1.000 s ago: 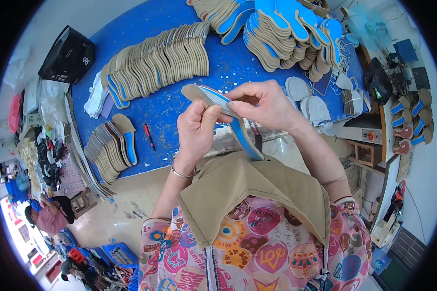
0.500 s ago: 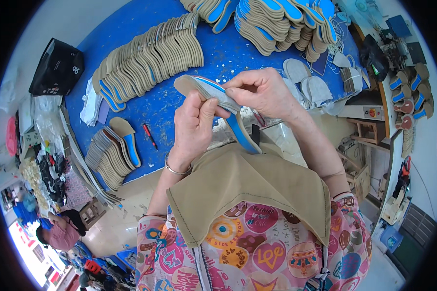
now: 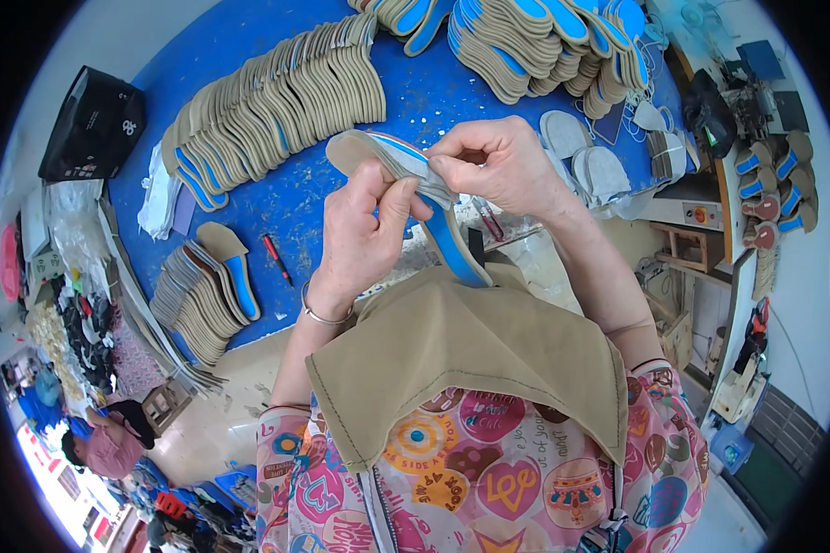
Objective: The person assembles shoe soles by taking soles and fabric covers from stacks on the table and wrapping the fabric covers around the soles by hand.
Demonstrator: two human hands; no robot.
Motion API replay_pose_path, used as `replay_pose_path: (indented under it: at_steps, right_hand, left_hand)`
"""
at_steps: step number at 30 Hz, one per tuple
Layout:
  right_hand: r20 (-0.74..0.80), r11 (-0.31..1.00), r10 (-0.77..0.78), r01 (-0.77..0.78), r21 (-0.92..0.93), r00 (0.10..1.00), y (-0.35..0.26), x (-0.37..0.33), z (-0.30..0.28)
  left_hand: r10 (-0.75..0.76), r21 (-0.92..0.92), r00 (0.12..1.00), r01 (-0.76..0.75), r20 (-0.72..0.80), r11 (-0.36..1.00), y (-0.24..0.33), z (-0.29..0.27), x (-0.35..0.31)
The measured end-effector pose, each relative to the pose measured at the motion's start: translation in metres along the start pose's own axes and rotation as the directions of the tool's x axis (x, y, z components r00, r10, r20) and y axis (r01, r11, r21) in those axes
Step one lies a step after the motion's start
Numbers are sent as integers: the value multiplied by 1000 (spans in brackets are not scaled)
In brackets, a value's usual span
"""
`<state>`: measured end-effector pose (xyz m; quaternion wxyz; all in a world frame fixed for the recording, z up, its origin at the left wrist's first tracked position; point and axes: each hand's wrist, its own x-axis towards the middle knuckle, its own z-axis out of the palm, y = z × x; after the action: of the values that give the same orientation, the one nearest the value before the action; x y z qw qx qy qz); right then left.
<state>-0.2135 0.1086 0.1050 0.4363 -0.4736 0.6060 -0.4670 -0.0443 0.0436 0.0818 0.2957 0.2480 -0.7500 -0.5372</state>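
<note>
Between both hands is a tan slipper [image 3: 454, 247] with a blue strip along its insole and a grey-lined upper turned partly outward. My left hand [image 3: 364, 226] is closed around its upper part, thumb pressing on the grey lining. The fingertips of my right hand [image 3: 503, 170] pinch the lining's edge at the other side. The slipper's far end points away to the left, and its blue near end hangs down toward the tan apron [image 3: 470, 350]. My fingers hide part of the upper.
Long rows of stacked slippers [image 3: 277, 106] lie on the blue table [image 3: 249, 207]. More slipper piles [image 3: 516, 46] stand at the back, and a smaller stack [image 3: 198, 304] at left. A red pen [image 3: 277, 260], grey oval pads [image 3: 601, 175] and a black bag [image 3: 92, 124] are around.
Both hands have shifted slightly with the slipper, keeping their grip. My right hand has moved a little up and left along the lining. The view has turned slightly.
</note>
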Motion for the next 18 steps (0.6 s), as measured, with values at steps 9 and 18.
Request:
replay_pose_path:
  at_steps: [9, 18]
  right_hand:
    - [52, 958, 113, -123, 258, 992, 48, 25, -3]
    - [423, 367, 132, -440, 820, 897, 107, 0, 38]
  left_hand:
    - [-181, -181, 978, 197, 99, 963, -27, -5, 14]
    - [-305, -247, 927, 354, 217, 902, -55, -17, 32]
